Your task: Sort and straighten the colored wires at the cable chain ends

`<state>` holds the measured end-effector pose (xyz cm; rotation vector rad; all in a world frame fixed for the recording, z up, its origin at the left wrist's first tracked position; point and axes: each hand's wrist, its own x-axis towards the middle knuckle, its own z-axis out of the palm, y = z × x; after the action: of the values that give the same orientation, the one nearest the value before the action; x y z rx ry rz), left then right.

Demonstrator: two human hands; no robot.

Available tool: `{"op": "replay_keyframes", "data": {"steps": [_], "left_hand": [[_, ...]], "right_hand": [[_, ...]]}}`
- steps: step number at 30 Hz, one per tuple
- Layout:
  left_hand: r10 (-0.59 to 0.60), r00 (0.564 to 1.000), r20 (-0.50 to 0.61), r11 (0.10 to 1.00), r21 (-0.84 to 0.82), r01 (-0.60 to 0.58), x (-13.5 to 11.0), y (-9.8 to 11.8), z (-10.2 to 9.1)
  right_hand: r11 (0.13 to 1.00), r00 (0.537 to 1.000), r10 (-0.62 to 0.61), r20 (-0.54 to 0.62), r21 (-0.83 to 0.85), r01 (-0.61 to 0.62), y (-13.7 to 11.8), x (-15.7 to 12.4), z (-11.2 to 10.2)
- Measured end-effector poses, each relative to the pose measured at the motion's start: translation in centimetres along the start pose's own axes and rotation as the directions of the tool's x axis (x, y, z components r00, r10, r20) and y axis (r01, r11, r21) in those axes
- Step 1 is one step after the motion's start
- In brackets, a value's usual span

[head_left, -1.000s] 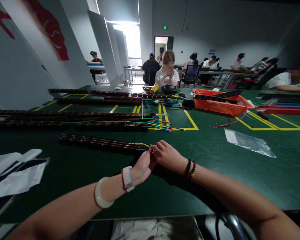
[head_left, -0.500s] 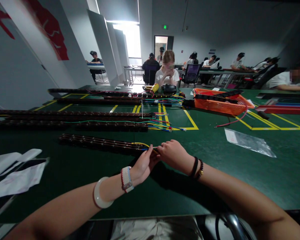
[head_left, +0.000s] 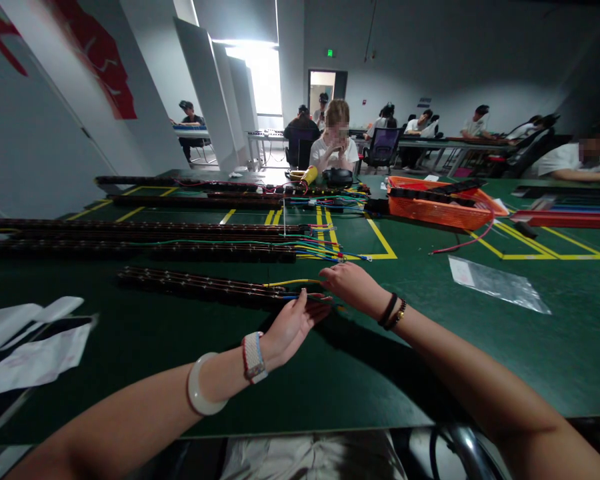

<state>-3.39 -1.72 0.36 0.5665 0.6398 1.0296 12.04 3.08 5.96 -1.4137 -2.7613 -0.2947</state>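
Note:
A long dark wire harness lies across the green table in front of me, its loose coloured wires fanning out at the right end. My left hand is at that end, thumb raised and fingers stretched to the right, with the blue and red wires running between thumb and fingers. Wire tips show just past its fingertips. A yellow wire stands apart from the others and runs to my right hand. That hand pinches its end with bent fingers, slightly above and right of the left.
Several longer harnesses lie behind, coloured wire ends pointing right. An orange basket stands at the back right, near a clear plastic bag. White papers lie at the left. People sit beyond the table.
My right hand has moved slightly right and away from my left, drawing the yellow wire apart from the bundle. My left fingers have straightened; its wrist has stayed in place.

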Motion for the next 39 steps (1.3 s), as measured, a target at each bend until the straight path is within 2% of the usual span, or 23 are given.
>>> {"op": "replay_keyframes", "data": {"steps": [4,7,10,13,17,20,27,31,36,39], "left_hand": [[-0.030,0.999,-0.037,0.999,0.013,0.030,0.0,0.2,0.1],[-0.023,0.999,-0.025,1.000,0.014,0.023,0.0,0.2,0.1],[-0.027,0.999,-0.028,1.000,0.012,0.027,0.0,0.2,0.1],[-0.031,0.999,-0.038,0.999,0.012,0.032,0.0,0.2,0.1],[-0.028,0.999,-0.025,1.000,-0.003,0.028,0.0,0.1,0.2],[-0.028,0.999,-0.030,1.000,0.012,0.028,-0.1,0.1,0.3],[-0.019,0.999,-0.028,0.999,0.034,0.020,-0.1,0.2,0.3],[-0.015,1.000,-0.004,0.990,0.144,0.015,-0.4,0.4,0.2],[-0.035,0.999,-0.009,0.977,0.209,0.037,-0.5,0.4,0.0],[-0.039,0.999,-0.014,0.977,0.210,0.041,-0.5,0.5,0.1]], "right_hand": [[1.000,0.998,0.018,-0.055,0.013,-0.017,1.3,0.8,2.5],[0.999,0.998,0.008,-0.064,0.039,-0.006,1.9,1.0,3.3],[0.995,0.998,0.021,-0.058,0.103,-0.015,2.2,0.8,2.8],[0.987,0.996,0.071,-0.062,0.151,-0.061,2.0,0.4,1.1],[0.985,0.994,0.032,0.106,0.164,-0.049,0.8,-0.7,-1.2],[0.993,0.980,-0.014,0.200,0.117,-0.010,-0.3,-1.4,-1.9],[1.000,0.984,-0.002,0.177,0.020,-0.001,-1.0,-1.3,-1.6],[0.998,0.990,0.059,0.129,-0.009,-0.058,-0.4,-0.9,-1.4],[0.990,0.960,0.105,0.258,0.062,-0.125,-0.4,-0.8,-0.3],[0.987,0.959,0.133,0.251,0.053,-0.151,-0.7,-0.6,0.5]]}}
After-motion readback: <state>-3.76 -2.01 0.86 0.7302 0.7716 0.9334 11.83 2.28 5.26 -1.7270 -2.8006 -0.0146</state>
